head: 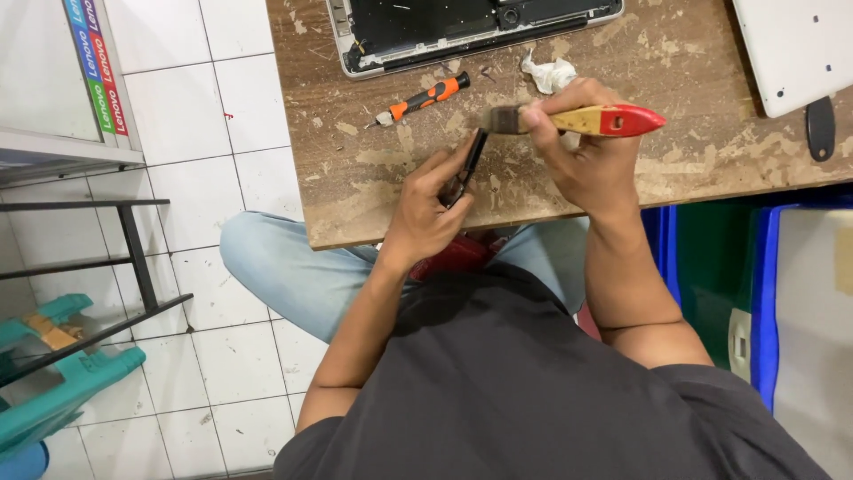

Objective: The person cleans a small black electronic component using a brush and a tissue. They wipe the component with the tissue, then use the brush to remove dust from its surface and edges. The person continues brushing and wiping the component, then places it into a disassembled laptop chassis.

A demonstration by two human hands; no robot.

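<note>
Left hand (426, 209) is pinched around a thin black part (468, 164), held edge-on over the counter (373, 191), long axis running up and away from the body. Right hand (582, 147) grips a red-handled brush (577, 119) lying crosswise, bristles touching the part's top end. Orange screwdriver (425, 98) and opened laptop (462, 27) sit further back.

One head-worn view, steeply downward and close over the worn wooden table (373, 191), lap and tiled floor (235, 356).
</note>
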